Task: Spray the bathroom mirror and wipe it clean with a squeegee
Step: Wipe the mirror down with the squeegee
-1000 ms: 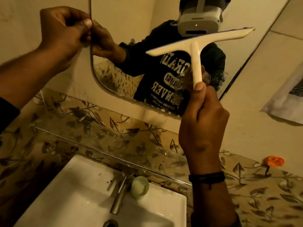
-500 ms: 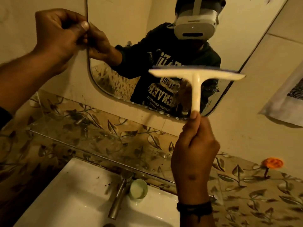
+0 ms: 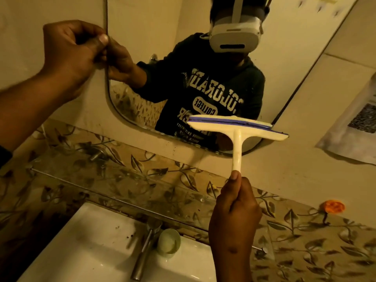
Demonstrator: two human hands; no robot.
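Gripping the squeegee (image 3: 237,129), right hand (image 3: 234,216) faces mirrored "COLLEGE"; left hand (image 3: 69,55) pinches mirror (image 3: 142,27) edge.

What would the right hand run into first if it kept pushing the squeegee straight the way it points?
Probably the mirror: the right hand aims the squeegee up at its lower edge. Depth is unclear.

The dark sweatshirt (image 3: 213,94) seen in the mirror (image 3: 142,33) has backwards white letters that say "COLORADO" and "COLLEGE". Smaller words are too blurry.
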